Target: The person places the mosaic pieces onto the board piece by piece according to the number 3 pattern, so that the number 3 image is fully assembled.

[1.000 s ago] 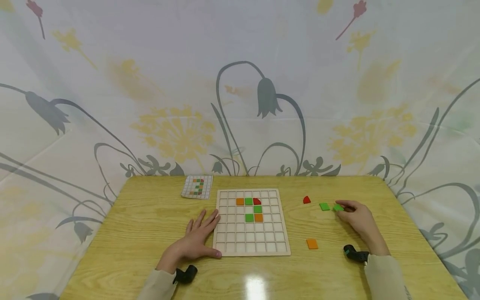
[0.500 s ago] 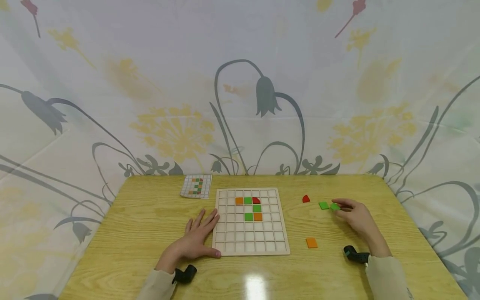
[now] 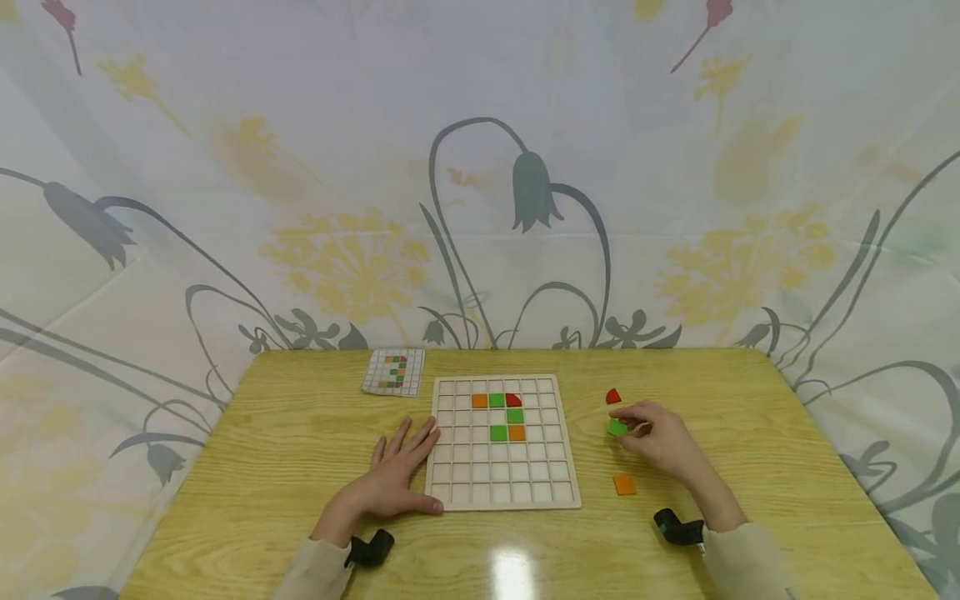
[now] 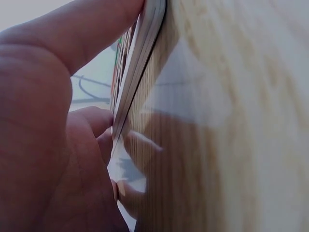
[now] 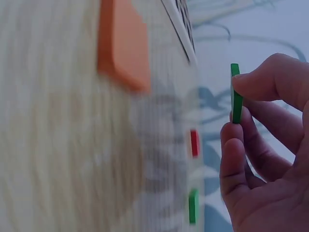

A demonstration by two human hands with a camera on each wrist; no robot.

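Observation:
My right hand pinches a small green square tile between thumb and fingers, raised off the table in the right wrist view. In the head view this hand is just right of a wooden grid board. Spread out flat, my left hand rests along the board's left edge, fingertips on the frame and thumb at the near left corner. Set in the board's cells are several tiles, among them an orange square, a green square and a red quarter-circle.
Loose on the table lie an orange square tile, a red quarter-circle tile and a second green tile, which my right hand hides in the head view. A paper pattern card lies behind the board's left corner.
My right hand has lifted the green tile from the right side of the table and carried it left toward the board. The left hand stays in place.

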